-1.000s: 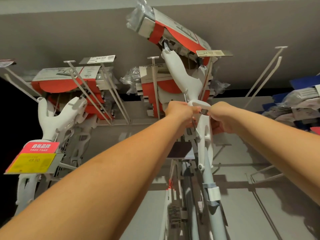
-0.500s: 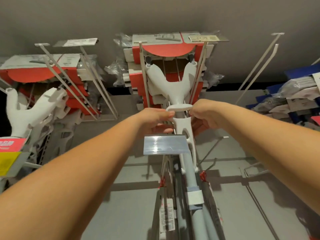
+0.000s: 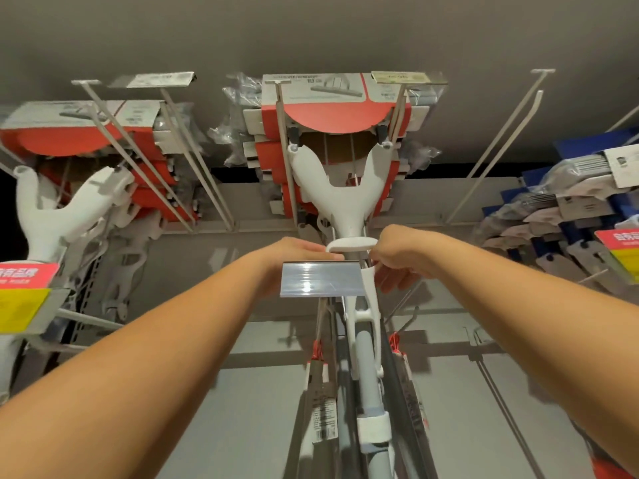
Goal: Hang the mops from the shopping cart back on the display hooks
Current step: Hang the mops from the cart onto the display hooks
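**mopguy:** Where's the mop [image 3: 345, 202] sitting?

**aisle7:** Up at the display hooks [image 3: 283, 140], at the front of a stack of red-and-white packs. There's one prong on either side of its white yoke, and the pole hangs down toward the camera.

**mopguy:** And the hands?

**aisle7:** The right hand [image 3: 397, 259] has its fingers curled round the neck just under the white crossbar [image 3: 351, 244]. The left hand [image 3: 294, 252] is at the bar's left end, but the clear tag holder [image 3: 323, 280] covers its fingers. Can't tell if it's gripping or just touching.

**mopguy:** Anything crowding it?

**aisle7:** Mostly that tag holder, which sticks out right in front of the neck. More poles with barcode labels hang close behind. The neighbouring mops [image 3: 65, 216] are off to the left on their own hooks, with a yellow price tag [image 3: 20, 305] jutting out low at the left edge.

**mopguy:** Room to move?

**aisle7:** More on the right. The bare hooks [image 3: 498, 145] there leave an open gap over the grey panel, then the blue packs [image 3: 567, 205] start toward the right edge.
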The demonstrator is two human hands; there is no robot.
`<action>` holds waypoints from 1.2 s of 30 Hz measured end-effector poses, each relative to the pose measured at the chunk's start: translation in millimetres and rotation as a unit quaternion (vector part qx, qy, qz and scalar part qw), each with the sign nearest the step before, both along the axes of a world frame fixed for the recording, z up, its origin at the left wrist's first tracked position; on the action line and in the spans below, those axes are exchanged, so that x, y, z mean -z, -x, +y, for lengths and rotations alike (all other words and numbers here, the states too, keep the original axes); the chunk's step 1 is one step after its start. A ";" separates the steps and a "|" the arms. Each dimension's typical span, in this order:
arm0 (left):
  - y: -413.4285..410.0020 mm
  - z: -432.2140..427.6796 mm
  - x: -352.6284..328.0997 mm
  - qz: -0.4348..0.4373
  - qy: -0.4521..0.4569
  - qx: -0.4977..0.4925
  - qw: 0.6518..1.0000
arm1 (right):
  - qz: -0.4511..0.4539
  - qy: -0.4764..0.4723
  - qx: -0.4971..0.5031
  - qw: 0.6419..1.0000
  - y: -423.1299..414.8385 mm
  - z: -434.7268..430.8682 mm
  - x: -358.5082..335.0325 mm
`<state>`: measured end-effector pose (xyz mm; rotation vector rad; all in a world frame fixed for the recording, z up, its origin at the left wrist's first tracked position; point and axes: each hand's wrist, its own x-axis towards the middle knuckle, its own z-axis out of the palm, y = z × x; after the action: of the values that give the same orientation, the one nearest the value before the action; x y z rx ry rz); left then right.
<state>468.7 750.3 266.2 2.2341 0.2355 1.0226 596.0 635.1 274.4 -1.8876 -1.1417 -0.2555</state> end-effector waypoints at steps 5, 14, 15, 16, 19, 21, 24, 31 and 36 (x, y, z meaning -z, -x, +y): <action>-1.0 -4.0 8.6 -0.031 0.042 0.008 0.999 | -0.086 0.014 0.057 0.995 -3.8 -3.7 4.1; 29.4 -5.6 16.3 -0.046 0.073 -0.114 0.990 | -0.184 0.028 0.089 0.978 -12.9 -16.5 16.3; 33.1 -6.5 17.5 -0.060 0.071 -0.132 0.987 | -0.193 0.028 0.092 0.976 -13.4 -18.2 17.3; 36.3 -8.7 19.0 -0.070 0.064 -0.147 0.985 | -0.200 0.030 0.092 0.975 -13.4 -20.1 18.6; 45.0 -19.5 24.7 -0.071 0.034 -0.186 0.979 | -0.210 0.051 0.091 0.972 -10.5 -27.0 23.3; 51.3 -28.1 29.9 -0.061 0.020 -0.210 0.976 | -0.219 0.066 0.090 0.969 -6.5 -31.3 28.1; 61.3 -34.0 36.6 -0.052 -0.011 -0.260 0.964 | -0.238 0.078 0.094 0.963 -0.1 -37.7 35.6; 86.5 -52.6 58.7 0.134 -0.197 -0.424 0.874 | -0.270 0.116 0.119 0.948 27.7 -70.2 57.1; 104.2 -85.7 83.1 0.186 -0.251 -0.413 0.855 | -0.262 0.166 0.132 0.942 62.6 -93.1 85.6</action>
<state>364.4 664.6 183.1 2.8733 1.3309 1.1337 533.5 542.0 188.8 -2.3589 -1.3357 -0.7960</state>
